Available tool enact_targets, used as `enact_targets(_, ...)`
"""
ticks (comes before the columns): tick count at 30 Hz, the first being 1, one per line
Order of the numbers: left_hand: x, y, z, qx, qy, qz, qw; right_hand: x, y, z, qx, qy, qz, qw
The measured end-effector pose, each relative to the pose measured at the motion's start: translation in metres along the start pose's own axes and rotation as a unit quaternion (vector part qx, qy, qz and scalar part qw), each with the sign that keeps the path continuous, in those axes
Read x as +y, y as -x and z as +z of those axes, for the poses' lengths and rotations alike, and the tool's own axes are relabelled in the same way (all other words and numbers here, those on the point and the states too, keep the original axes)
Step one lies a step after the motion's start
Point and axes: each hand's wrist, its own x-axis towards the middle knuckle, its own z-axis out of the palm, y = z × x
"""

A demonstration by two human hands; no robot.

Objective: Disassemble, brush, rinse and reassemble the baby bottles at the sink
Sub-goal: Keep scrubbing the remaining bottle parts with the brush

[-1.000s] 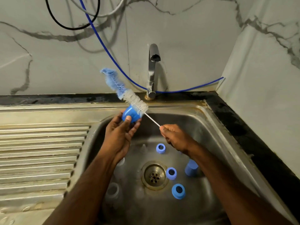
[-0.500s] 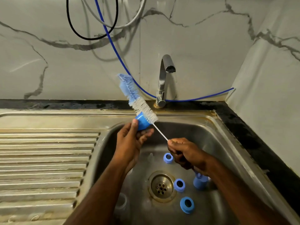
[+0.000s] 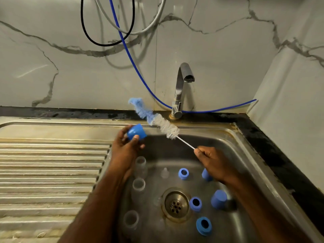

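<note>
My left hand [image 3: 125, 149] holds a blue bottle cap [image 3: 136, 132] over the sink's left rim. My right hand [image 3: 211, 159] grips the wire handle of a bottle brush [image 3: 162, 124] with white and blue bristles, its head raised to the right of the cap and apart from it. In the steel sink [image 3: 245, 155] lie three clear bottle bodies [image 3: 138, 184], a clear teat [image 3: 164, 172], blue screw rings [image 3: 183, 174] and blue caps [image 3: 218, 199] around the drain [image 3: 175, 205].
A chrome tap [image 3: 181, 88] stands behind the basin, no water running. A ribbed steel draining board [image 3: 49, 172] lies to the left. Blue, black and grey hoses [image 3: 133, 62] hang on the marble wall. A black counter edge [image 3: 273, 155] runs along the right.
The brush head has come out of the blue cap and now sits to its right. My left hand has turned the cap and moved it leftward. The camera has tilted upward.
</note>
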Motion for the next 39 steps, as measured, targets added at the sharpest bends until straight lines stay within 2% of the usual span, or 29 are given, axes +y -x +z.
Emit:
enact_targets(2, 0.013, -0.005, -0.013, 0.029, -0.045, 0.056, 0.997, 0.010, -0.001, -0.005, -0.007, 0.056, 0.015, 0.998)
enact_targets(6, 0.024, -0.009, -0.027, 0.054, -0.099, 0.080, 0.990, 0.017, 0.001, -0.013, -0.022, 0.111, 0.017, 0.993)
enact_targets(12, 0.029, -0.007, -0.028, 0.005, -0.093, 0.087, 0.992, 0.022, 0.003, -0.020, -0.011, 0.108, 0.031, 0.994)
enact_targets(18, 0.035, -0.007, -0.031, 0.007, -0.070, 0.080, 0.994, 0.020, 0.002, -0.021, 0.017, 0.070, 0.039, 0.997)
enact_targets(22, 0.029, -0.007, -0.030, -0.042, -0.109, 0.082, 0.990, 0.020, 0.003, -0.018, -0.025, 0.125, 0.028, 0.991)
enact_targets(25, 0.023, -0.005, -0.028, -0.085, -0.165, 0.080, 0.979, 0.019, 0.004, -0.018, -0.021, 0.126, 0.008, 0.992)
enact_targets(28, 0.023, -0.006, -0.029, -0.082, -0.203, 0.091, 0.972, 0.015, 0.007, -0.014, -0.018, 0.067, -0.014, 0.998)
enact_targets(31, 0.028, -0.007, -0.035, -0.049, -0.310, 0.121, 0.942, 0.015, 0.004, -0.004, 0.060, 0.029, -0.065, 0.996)
enact_targets(33, 0.029, -0.006, -0.037, -0.056, -0.365, 0.133, 0.920, 0.019, -0.002, -0.002, 0.139, 0.067, -0.094, 0.984)
enact_targets(35, 0.031, -0.003, -0.035, -0.086, -0.356, 0.123, 0.922, 0.023, -0.005, -0.008, 0.183, 0.145, -0.083, 0.969)
enact_targets(37, 0.033, -0.003, -0.035, -0.100, -0.282, 0.087, 0.950, 0.023, -0.003, -0.016, 0.141, 0.161, -0.089, 0.973)
enact_targets(39, 0.037, -0.009, -0.038, -0.071, -0.150, 0.022, 0.986, 0.012, 0.004, -0.017, 0.002, 0.087, -0.091, 0.992)
